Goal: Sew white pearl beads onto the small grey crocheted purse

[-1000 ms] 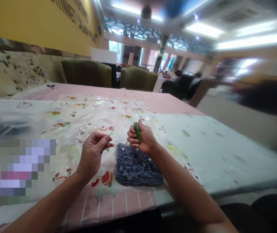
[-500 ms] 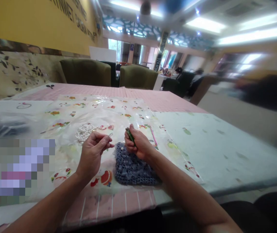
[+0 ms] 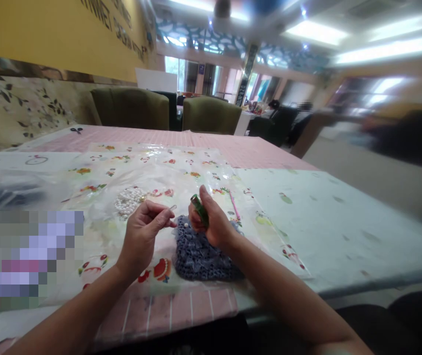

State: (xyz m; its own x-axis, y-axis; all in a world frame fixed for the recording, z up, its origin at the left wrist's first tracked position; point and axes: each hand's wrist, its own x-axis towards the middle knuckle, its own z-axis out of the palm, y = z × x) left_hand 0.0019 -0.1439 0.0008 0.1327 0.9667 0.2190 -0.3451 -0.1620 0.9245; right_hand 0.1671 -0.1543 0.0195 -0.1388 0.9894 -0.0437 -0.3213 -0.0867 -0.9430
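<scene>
My left hand (image 3: pixel 144 231) is closed in a pinch, with a small, thin, pale piece (image 3: pixel 173 207) sticking out past the fingertips; its kind is too small to make out. Wrapped in my right hand (image 3: pixel 213 217) is a green lighter (image 3: pixel 199 209), its top end tilted toward the left hand and the thumb raised beside it. Below the right hand lies a blue-grey crocheted piece (image 3: pixel 205 261), partly covered by the right forearm. One white bead (image 3: pixel 186 225) sits near its upper left corner. Just beyond the left hand is a pile of white pearl beads (image 3: pixel 127 201).
A pink crochet hook (image 3: pixel 234 204) lies right of the hands on a clear, fruit-printed plastic sheet (image 3: pixel 152 162). Scissors (image 3: pixel 77 130) rest at the far left table edge. At left is a plastic bag (image 3: pixel 15 190) with dark contents. Green chairs (image 3: pixel 211 116) stand beyond the table.
My right thumb has lifted slightly and the lighter has tipped a little, showing more of its top. The left hand has shifted slightly right with its small piece.
</scene>
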